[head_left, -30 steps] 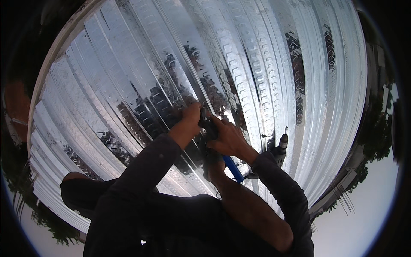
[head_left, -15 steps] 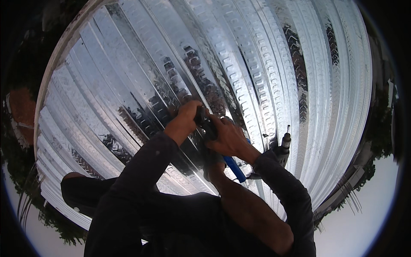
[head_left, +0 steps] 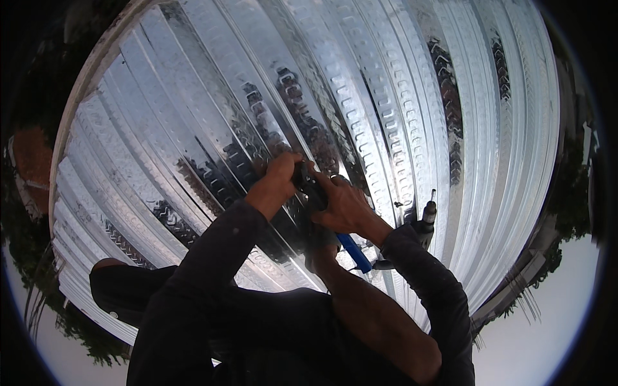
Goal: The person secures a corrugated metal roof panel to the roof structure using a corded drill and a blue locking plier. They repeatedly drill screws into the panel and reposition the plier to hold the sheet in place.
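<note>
Both hands, left [head_left: 275, 183] and right [head_left: 346, 206], meet at a dark object [head_left: 312, 190], the right gripping, the left's hold unclear.

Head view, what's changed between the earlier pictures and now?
The view shifted slightly: the left edge of the metal sheeting sits a little farther right. No grip visibly changed: the left hand and right hand stay at the dark object, the drill still to their right.

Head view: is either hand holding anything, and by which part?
The right hand appears to hold a dark object by its right side; whether the left hand grips it too cannot be told.
</note>
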Available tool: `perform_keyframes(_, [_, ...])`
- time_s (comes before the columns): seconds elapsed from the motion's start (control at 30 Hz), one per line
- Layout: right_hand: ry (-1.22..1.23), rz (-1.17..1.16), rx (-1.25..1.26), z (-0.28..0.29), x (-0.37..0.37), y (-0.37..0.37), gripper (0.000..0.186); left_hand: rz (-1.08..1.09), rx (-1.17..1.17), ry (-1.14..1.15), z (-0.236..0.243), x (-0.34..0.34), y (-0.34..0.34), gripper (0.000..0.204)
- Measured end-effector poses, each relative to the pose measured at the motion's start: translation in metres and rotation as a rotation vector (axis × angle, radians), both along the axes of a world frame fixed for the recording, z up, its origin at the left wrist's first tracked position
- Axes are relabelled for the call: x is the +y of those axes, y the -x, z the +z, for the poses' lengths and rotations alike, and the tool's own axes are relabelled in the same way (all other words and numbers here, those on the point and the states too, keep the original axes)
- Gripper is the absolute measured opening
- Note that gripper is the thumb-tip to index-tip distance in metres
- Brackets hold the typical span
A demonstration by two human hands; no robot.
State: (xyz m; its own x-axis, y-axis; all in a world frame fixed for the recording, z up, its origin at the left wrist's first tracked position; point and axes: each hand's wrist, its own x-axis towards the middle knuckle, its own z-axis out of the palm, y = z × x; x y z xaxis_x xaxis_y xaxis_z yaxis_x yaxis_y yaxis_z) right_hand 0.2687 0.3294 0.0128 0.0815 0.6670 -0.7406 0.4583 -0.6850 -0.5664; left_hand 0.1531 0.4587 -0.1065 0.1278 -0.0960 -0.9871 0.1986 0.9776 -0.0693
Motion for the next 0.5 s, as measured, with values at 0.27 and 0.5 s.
perform_keyframes(0.27, [0.013, 0.005, -0.006, 0.0084, 0.0072, 0.0004, 0.106, -0.020, 0.023, 0.001, -0.0002, 0.0011, 0.0005, 0.021])
perform_keyframes(0.5, [0.027, -0.014, 0.002, 0.0048, 0.0072, 0.0010, 0.102, -0.078, 0.006, -0.003, 0.0014, 0.0026, 0.0026, 0.022])
